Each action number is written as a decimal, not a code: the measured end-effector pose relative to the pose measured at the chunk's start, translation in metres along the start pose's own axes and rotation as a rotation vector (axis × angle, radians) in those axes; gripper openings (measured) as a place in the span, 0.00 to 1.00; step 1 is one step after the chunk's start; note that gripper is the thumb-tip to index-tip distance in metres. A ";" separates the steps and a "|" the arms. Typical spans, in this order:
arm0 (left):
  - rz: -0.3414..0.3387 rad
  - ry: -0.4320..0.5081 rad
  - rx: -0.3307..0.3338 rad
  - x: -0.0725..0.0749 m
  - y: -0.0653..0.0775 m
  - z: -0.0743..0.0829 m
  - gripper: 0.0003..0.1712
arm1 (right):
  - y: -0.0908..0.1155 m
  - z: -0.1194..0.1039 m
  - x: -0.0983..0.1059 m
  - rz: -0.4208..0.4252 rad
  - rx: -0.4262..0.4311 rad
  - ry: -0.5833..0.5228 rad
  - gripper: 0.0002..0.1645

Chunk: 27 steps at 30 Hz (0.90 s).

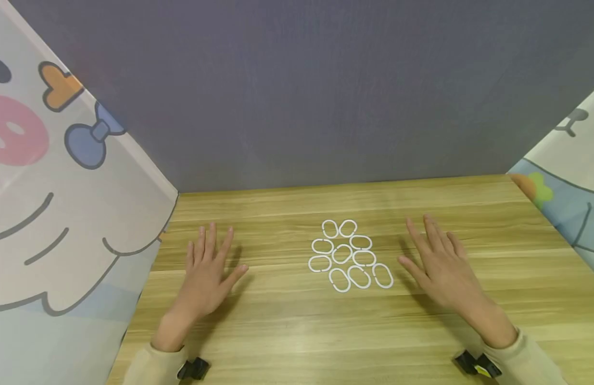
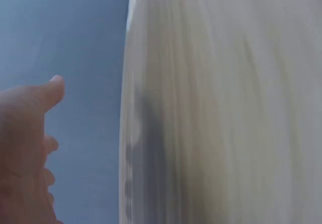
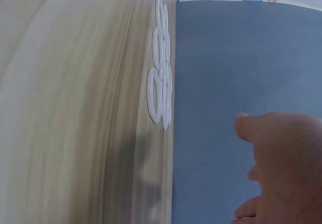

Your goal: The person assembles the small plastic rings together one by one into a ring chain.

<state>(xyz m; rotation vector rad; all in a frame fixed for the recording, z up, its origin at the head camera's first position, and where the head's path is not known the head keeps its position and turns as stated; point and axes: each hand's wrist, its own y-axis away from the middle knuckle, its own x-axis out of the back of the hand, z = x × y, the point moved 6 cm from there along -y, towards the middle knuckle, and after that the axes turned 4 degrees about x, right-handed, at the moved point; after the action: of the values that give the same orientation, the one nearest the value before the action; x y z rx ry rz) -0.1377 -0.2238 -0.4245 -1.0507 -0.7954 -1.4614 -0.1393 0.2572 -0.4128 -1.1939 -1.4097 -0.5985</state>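
Several white oval rings [image 1: 342,254], each with a small gap in its loop, lie flat in a loose cluster on the wooden table [image 1: 277,321]. In the right wrist view the rings [image 3: 155,95] show edge-on near the table's far side. My left hand [image 1: 205,278] is held over the table left of the cluster, fingers spread and holding nothing. To the right of the rings, my right hand [image 1: 441,270] is likewise spread and bare, its thumb nearest the rightmost ring. Both hands cast shadows on the wood.
A grey panel [image 1: 325,96] rises along the table's back edge. Cartoon-printed sheets flank the table, one at the left [image 1: 85,224] and one at the right [image 1: 566,198]. A black strap device sits at each wrist.
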 end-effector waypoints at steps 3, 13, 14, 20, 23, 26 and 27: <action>0.018 0.058 -0.057 -0.002 0.000 0.011 0.49 | -0.001 -0.001 0.001 0.036 0.005 -0.007 0.52; 0.094 0.152 -0.113 -0.012 -0.006 0.039 0.37 | -0.006 -0.013 0.001 0.164 0.068 -0.065 0.51; 0.097 0.167 -0.114 -0.014 -0.007 0.041 0.36 | -0.006 -0.013 -0.001 0.172 0.076 -0.070 0.50; 0.094 0.250 -0.109 -0.028 -0.013 0.050 0.31 | -0.007 -0.014 -0.010 0.178 0.082 -0.122 0.38; 0.092 0.286 -0.107 -0.032 -0.016 0.057 0.29 | -0.008 -0.014 -0.015 0.157 0.064 -0.195 0.32; 0.087 0.353 -0.091 -0.037 -0.018 0.062 0.26 | -0.010 -0.016 -0.022 0.144 0.057 -0.256 0.28; 0.082 0.379 -0.084 -0.038 -0.018 0.063 0.24 | -0.011 -0.016 -0.024 0.142 0.056 -0.273 0.27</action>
<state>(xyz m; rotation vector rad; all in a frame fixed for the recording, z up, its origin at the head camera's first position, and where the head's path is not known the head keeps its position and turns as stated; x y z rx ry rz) -0.1447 -0.1486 -0.4344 -0.8218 -0.4190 -1.5717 -0.1460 0.2313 -0.4284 -1.3551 -1.5417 -0.3028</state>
